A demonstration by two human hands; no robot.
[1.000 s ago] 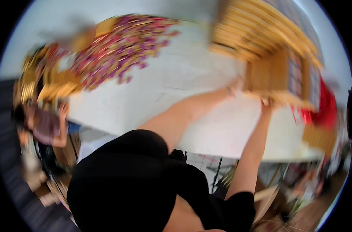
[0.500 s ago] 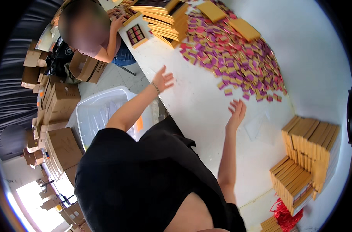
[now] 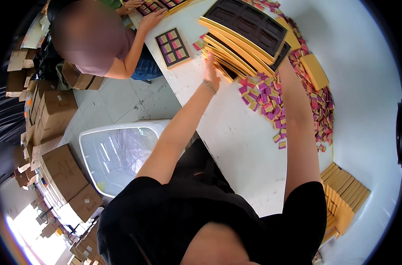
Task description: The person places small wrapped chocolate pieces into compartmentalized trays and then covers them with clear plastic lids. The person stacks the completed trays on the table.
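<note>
A tilted stack of gold boxes (image 3: 236, 55) rises at the far end of the table. Its topmost box holds a dark compartment tray (image 3: 247, 24) with nothing in the wells I can see. My left hand (image 3: 213, 76) is against the stack's left end, thumb up along the box edges, other fingers partly hidden. At the right end my right hand (image 3: 285, 66) reaches in behind the upper boxes, so its fingers do not show. Under and beside the stack spreads a pile of small gold, purple and pink wrapped pieces (image 3: 267, 99).
A box filled with wrapped pieces (image 3: 173, 47) lies left of the stack. A co-worker (image 3: 99, 42) sits at the table's left side. Upright gold boxes (image 3: 346, 190) stand at the right wall. A clear plastic bin (image 3: 117, 154) and cardboard cartons (image 3: 64, 170) occupy the floor.
Both hands have moved forward from over the bare table to the two ends of the box stack. My view has shifted toward the stack, which now sits further from the filled box.
</note>
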